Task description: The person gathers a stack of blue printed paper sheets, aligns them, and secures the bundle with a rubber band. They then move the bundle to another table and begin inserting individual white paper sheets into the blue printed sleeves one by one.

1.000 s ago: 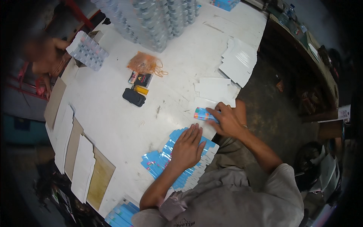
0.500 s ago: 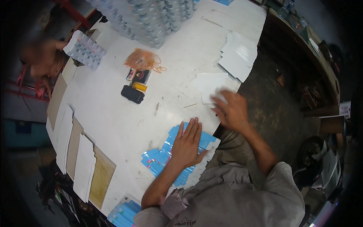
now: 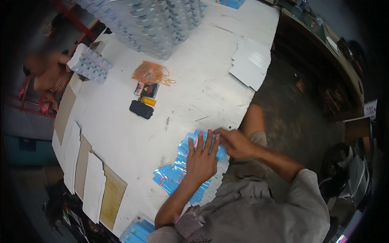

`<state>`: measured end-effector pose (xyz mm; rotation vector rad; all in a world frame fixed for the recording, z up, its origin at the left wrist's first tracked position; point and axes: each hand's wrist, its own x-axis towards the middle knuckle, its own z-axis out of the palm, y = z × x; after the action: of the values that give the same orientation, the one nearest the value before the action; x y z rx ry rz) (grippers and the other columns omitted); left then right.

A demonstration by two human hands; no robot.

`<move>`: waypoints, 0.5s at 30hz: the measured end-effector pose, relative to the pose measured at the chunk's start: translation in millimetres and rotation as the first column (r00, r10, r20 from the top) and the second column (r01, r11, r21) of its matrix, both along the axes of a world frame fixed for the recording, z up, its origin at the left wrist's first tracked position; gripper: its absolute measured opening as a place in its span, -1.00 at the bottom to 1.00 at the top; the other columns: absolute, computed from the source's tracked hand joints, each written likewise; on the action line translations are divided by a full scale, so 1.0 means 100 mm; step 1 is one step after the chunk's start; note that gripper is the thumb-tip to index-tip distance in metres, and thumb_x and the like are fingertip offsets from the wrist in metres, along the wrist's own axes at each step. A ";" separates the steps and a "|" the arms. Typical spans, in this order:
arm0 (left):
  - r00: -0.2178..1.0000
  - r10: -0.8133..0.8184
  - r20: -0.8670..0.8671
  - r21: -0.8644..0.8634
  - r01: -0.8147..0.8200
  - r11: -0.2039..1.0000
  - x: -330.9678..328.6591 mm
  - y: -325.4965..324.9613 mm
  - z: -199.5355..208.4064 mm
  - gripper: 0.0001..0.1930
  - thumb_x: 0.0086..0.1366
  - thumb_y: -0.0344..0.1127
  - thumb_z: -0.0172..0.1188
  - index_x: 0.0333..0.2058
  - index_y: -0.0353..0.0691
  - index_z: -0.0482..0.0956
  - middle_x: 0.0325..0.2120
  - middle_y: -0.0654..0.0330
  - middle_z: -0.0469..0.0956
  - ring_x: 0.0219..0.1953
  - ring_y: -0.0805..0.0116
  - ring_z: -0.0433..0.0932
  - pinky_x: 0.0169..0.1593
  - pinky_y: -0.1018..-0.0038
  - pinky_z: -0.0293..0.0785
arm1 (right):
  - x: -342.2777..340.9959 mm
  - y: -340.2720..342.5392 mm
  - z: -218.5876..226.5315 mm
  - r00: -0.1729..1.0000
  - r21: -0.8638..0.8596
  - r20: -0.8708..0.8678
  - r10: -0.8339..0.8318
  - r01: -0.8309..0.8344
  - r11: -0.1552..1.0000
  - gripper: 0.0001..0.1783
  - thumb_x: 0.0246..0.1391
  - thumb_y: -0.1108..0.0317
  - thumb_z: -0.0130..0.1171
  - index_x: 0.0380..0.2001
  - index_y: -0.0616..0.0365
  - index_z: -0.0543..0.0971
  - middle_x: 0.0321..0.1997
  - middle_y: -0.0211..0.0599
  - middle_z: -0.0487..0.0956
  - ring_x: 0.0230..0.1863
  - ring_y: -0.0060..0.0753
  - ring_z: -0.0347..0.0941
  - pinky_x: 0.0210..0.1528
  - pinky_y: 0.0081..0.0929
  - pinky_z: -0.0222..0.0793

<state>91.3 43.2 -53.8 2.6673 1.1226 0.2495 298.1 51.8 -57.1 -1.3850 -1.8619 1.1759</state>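
Observation:
Printed blue carton blanks lie in a fanned, overlapping pile on the near side of the white table. My left hand rests flat on them, fingers stretched out and slightly spread, pointing away from me. At the pile's far right corner, my right hand has its fingers bent together on the edge of a blue blank, close to the left fingertips. Its thumb is largely hidden. Farther off, by the table's right edge, lies a stack of white blanks.
Tall stacks of folded cartons stand at the far side. An orange bag, a black case and a yellow lighter lie mid-table. White sheets line the left edge. Another person sits at the far left.
My right hand has come down and nearer, from above a white blank to the blue pile's corner. That single white blank no longer shows there. My left hand stays on the pile.

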 end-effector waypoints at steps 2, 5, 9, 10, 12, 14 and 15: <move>0.999 -0.032 0.025 -0.045 0.034 0.998 -0.05 0.03 -0.10 -0.19 0.13 -0.42 0.14 0.41 -0.46 0.23 0.47 -0.22 0.16 0.55 -0.11 0.05 0.55 -0.11 -0.09 | -0.04 -0.01 0.06 0.972 -0.058 0.224 0.064 -0.052 0.997 -0.83 0.30 0.36 0.12 -0.18 0.25 0.51 -0.46 0.19 0.61 -0.32 0.31 0.60 -0.25 0.10 0.49; 0.987 -0.039 0.158 -0.155 0.064 0.986 -0.10 0.06 -0.13 -0.13 0.04 -0.43 0.18 0.40 -0.47 0.21 0.48 -0.25 0.11 0.56 -0.19 -0.03 0.55 -0.20 -0.19 | 0.27 0.45 0.21 0.893 0.205 0.379 -0.244 0.176 0.963 -0.75 0.26 0.25 0.21 -0.30 0.26 0.60 -0.47 0.11 0.64 -0.37 0.16 0.64 -0.28 -0.05 0.53; 0.988 -0.018 0.153 -0.101 0.034 0.994 -0.08 0.06 -0.02 -0.17 0.12 -0.43 0.14 0.43 -0.37 0.22 0.50 -0.21 0.08 0.56 -0.15 0.01 0.55 -0.13 -0.13 | 0.61 0.67 0.10 0.955 -0.079 0.190 -0.227 0.245 0.966 -0.62 0.18 0.18 0.38 -0.11 0.29 0.67 -0.35 0.00 0.70 -0.31 -0.28 0.68 -0.24 -0.32 0.54; 0.987 -0.025 0.157 -0.090 0.040 0.995 -0.06 0.07 -0.03 -0.17 0.12 -0.43 0.14 0.44 -0.38 0.21 0.51 -0.22 0.06 0.56 -0.17 0.00 0.55 -0.15 -0.14 | 0.51 0.43 -0.05 0.994 -0.107 0.020 -0.109 0.110 0.988 -0.64 0.19 0.22 0.37 -0.10 0.31 0.67 -0.34 0.01 0.70 -0.31 -0.29 0.68 -0.25 -0.33 0.53; 0.984 -0.017 0.176 -0.083 0.032 0.996 -0.05 0.05 -0.06 -0.16 0.13 -0.42 0.15 0.45 -0.36 0.20 0.51 -0.25 0.02 0.56 -0.23 -0.02 0.54 -0.18 -0.15 | 0.36 0.23 -0.05 0.991 -0.106 -0.128 0.027 -0.040 0.994 -0.68 0.23 0.30 0.32 -0.08 0.35 0.66 -0.33 0.03 0.70 -0.31 -0.30 0.67 -0.25 -0.34 0.52; 0.979 0.010 0.205 -0.088 0.009 0.996 -0.09 0.02 -0.10 -0.14 0.13 -0.40 0.16 0.46 -0.33 0.18 0.52 -0.28 -0.01 0.56 -0.31 -0.06 0.53 -0.21 -0.17 | 0.18 0.16 0.28 0.995 -0.094 -0.079 0.053 -0.060 0.994 -0.71 0.27 0.39 0.26 -0.05 0.39 0.64 -0.35 0.06 0.69 -0.31 -0.29 0.67 -0.24 -0.32 0.52; 0.975 0.007 0.220 -0.089 0.013 0.996 -0.09 0.02 -0.11 -0.14 0.13 -0.40 0.18 0.45 -0.37 0.16 0.50 -0.34 -0.03 0.54 -0.40 -0.08 0.52 -0.25 -0.19 | 0.19 0.14 0.30 0.998 0.003 -0.025 -0.057 0.057 0.998 -0.73 0.29 0.40 0.24 -0.06 0.39 0.64 -0.35 0.05 0.69 -0.32 -0.31 0.66 -0.26 -0.33 0.51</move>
<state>82.4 45.5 -64.9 2.4891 1.0351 0.4700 317.0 65.7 -27.3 -1.4055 -1.7950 1.1558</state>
